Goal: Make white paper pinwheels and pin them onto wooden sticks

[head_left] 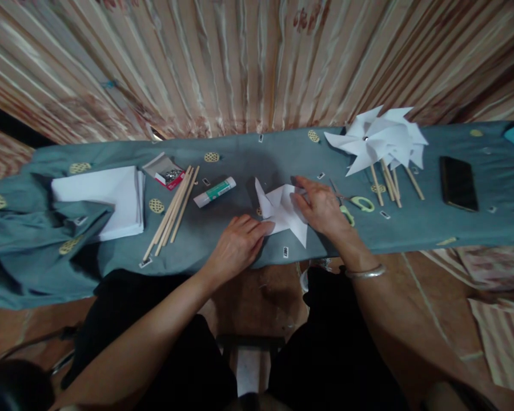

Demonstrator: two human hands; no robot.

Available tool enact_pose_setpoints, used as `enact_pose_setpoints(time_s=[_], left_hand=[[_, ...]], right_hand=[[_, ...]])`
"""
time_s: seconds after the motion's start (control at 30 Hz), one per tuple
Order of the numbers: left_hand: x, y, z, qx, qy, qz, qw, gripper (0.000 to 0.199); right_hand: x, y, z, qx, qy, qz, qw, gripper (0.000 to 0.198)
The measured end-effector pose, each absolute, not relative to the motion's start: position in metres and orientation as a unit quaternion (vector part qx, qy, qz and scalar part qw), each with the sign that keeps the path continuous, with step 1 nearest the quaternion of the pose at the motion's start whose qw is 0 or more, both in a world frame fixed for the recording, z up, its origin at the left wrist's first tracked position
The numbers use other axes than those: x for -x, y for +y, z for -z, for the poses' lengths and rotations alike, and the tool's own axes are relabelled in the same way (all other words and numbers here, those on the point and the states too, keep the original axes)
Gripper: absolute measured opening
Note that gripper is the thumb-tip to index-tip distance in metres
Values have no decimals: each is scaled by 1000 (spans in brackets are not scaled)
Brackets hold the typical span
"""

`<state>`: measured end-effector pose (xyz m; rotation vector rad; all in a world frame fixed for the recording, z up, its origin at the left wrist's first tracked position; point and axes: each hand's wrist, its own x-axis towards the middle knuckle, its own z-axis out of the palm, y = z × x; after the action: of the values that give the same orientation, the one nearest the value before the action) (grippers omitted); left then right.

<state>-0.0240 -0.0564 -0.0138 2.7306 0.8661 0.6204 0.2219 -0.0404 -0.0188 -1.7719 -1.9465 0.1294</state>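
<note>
A white paper pinwheel [282, 208] without a stick lies on the cloth-covered table in front of me, its blades folded and one tip pointing up. My left hand [240, 242] has its fingers closed on the lower left corner of the paper. At the opposite side my right hand [319, 205] grips the right-hand blade between thumb and fingers. Just beyond the right hand lie scissors with light green handles [362, 204], partly hidden by it. To the left is a glue stick [215, 192] with a green label.
Wooden sticks [171, 214] lie left of the glue stick, by an open box of small metal pins [167, 173]. A stack of white paper [124, 194] sits further left, partly under bunched cloth. Finished pinwheels [385, 140] on sticks and a phone [458, 182] are right.
</note>
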Motion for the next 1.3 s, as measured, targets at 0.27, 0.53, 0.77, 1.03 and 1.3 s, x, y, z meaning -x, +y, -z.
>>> enact_pose_setpoints(time_s=[0.27, 0.53, 0.77, 1.03, 1.3], left_hand=[[54, -35, 17, -908, 331, -240, 87, 25], [53, -52, 9, -892, 315, -305, 107, 32], [23, -89, 16, -940, 223, -220, 137, 27], [35, -69, 10, -932, 256, -249, 69, 21], [29, -66, 9, -935, 257, -240, 44, 20]], right_hand=[[-234, -58, 8, 703, -646, -99, 280, 43], [-229, -71, 12, 697, -646, -101, 296, 45], [-211, -52, 12, 701, -638, -140, 287, 48], [-218, -67, 6, 749, -584, -138, 280, 42], [-217, -110, 3, 751, -584, -151, 269, 36]])
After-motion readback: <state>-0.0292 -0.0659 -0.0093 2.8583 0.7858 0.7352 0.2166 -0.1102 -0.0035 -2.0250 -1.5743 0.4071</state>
